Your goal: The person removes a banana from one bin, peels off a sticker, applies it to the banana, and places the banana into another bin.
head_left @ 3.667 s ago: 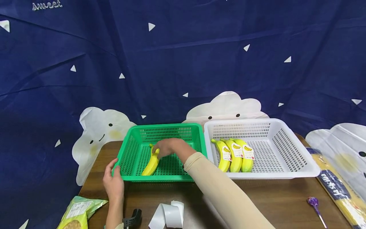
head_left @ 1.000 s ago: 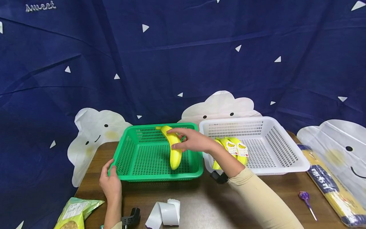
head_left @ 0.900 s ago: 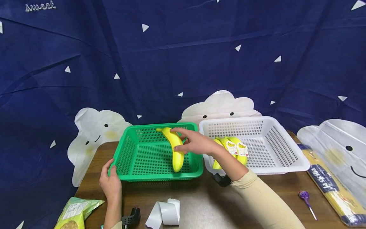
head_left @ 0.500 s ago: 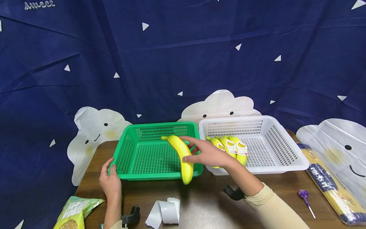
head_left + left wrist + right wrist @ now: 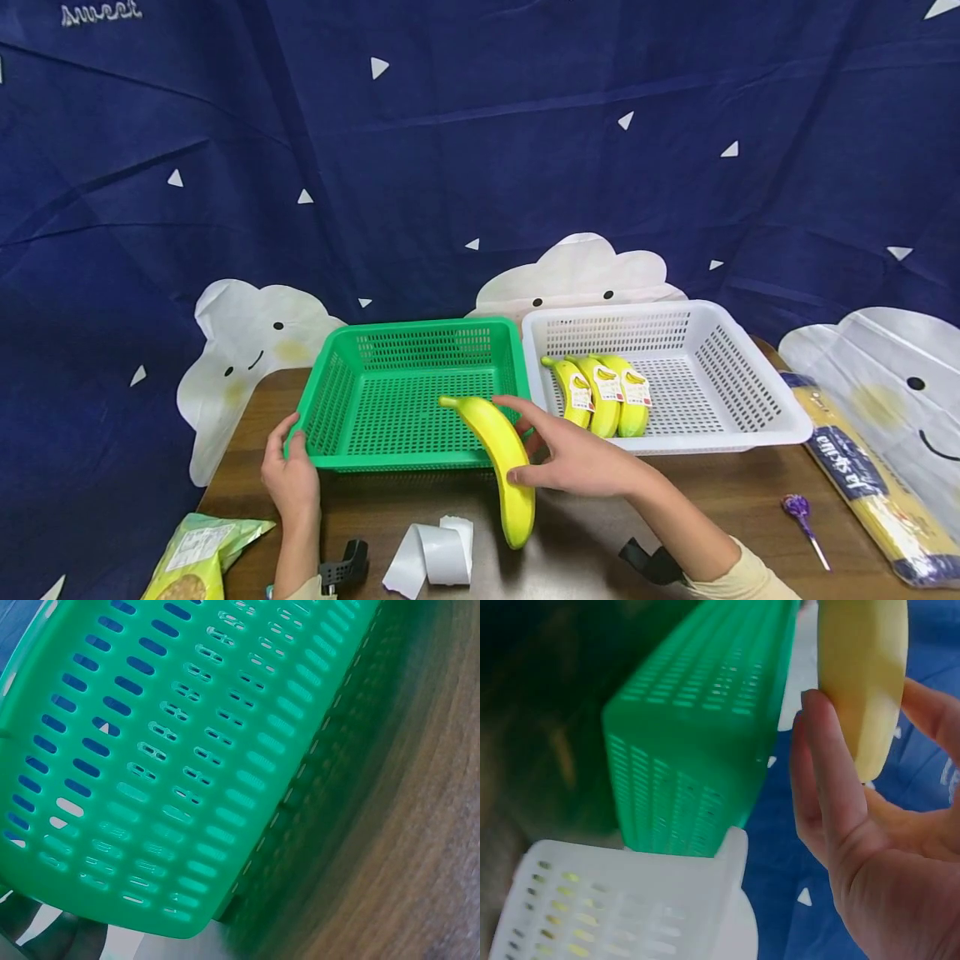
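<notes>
Curving plain yellow, the banana (image 5: pixel 501 454) sits in the right hand (image 5: pixel 581 458)

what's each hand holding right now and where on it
The right hand holds a banana around its middle, thumb and fingers on opposite sides, above the table. The left hand grips the green basket at its front left corner.

- Green basket (image 5: pixel 337 392): floor bare, open from above; left hand (image 5: pixel 292 479) grips its near-left corner.
- White basket (image 5: pixel 742 383): three labelled bananas (image 5: pixel 600 392) fill the left part; right part free.
- Baskets stand just beside each other; no passage between.
- Table (image 5: pixel 720 500) strip before the white basket open.
- Before the green basket: paper roll (image 5: pixel 438 558), held banana (image 5: pixel 504 462) and right hand (image 5: pixel 585 458) block.
- Right edge: lollipop (image 5: pixel 801 507), long packet (image 5: pixel 870 483).
</notes>
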